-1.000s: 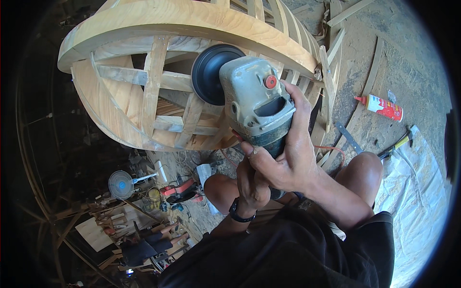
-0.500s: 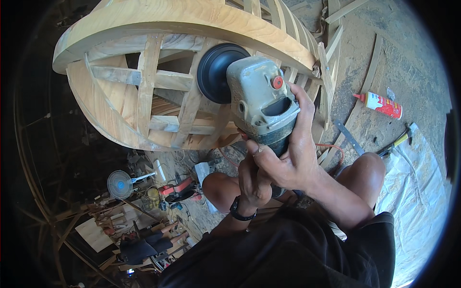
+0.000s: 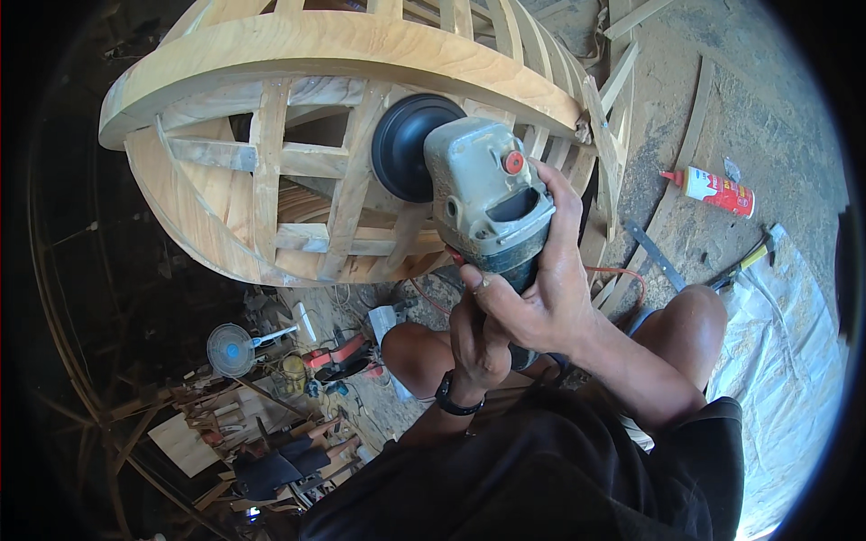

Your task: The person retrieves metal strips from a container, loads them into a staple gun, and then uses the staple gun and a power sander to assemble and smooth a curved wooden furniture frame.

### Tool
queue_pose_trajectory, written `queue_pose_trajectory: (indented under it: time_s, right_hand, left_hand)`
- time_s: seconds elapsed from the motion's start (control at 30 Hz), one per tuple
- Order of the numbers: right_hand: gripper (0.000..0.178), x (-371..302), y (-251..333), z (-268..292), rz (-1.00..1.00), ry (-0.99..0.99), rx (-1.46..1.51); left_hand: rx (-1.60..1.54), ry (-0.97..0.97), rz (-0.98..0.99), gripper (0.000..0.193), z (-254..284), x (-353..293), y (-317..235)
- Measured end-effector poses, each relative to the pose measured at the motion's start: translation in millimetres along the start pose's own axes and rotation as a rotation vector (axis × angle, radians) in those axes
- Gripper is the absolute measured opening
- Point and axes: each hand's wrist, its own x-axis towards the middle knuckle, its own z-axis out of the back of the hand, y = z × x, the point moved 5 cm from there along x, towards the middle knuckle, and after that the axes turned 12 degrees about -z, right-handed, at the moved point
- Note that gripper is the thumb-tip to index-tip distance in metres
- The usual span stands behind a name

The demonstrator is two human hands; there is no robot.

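Note:
An angle grinder [image 3: 492, 194] with a grey gear head, a red button and a dark body is gripped in both my hands. My right hand [image 3: 559, 288] wraps around the body from the right, just behind the grey head. Lower down, my left hand [image 3: 478, 343] closes around the handle, a dark band on its wrist. The round black disc [image 3: 406, 149] at the front lies against the slats of a curved wooden frame [image 3: 302, 160]. Whether its face presses on the wood is hidden. A thick curved rim [image 3: 343, 41] runs above the disc.
Right on the floor lie a red-and-white glue bottle [image 3: 719, 193], a metal strip [image 3: 657, 257], a hammer [image 3: 753, 257] and a pale sheet [image 3: 780, 379]. Behind at left stand a fan [image 3: 232, 350] and a red-and-black tool [image 3: 338, 353]. An orange cord [image 3: 622, 272] passes near my knee.
The wooden frame sits a little lower and further left in view. Against its slats, the grinder's disc has shifted slightly to the right. Both hands keep their grip.

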Motion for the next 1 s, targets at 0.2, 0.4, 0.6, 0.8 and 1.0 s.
queue_pose_trajectory:
  time_s: [0.2, 0.4, 0.6, 0.8, 1.0]
  right_hand:
    - [0.091, -3.2, -6.6, -3.0, -0.004, -0.012, 0.044]
    - [0.094, -21.7, -23.8, -0.4, 0.082, -0.056, -0.087]
    - [0.091, -6.9, -15.1, 2.5, 0.030, -0.048, 0.007]
    - [0.094, -6.2, -13.8, -1.8, 0.095, -0.051, -0.111]
    - [0.094, -13.2, -22.7, 4.1, 0.102, -0.133, -0.068]
  left_hand:
    - [0.175, -0.047, -0.070, 0.046, 8.6, -16.3, 10.1]
    - [0.253, -0.043, -0.064, 0.048, 4.2, -36.5, 13.1]
    - [0.112, -0.003, 0.058, 0.054, 0.0, -13.2, 8.0]
    - [0.110, -0.021, -0.018, 0.055, 2.3, -21.5, 13.6]
    - [0.031, 0.036, 0.117, 0.061, 2.1, -11.1, 16.2]
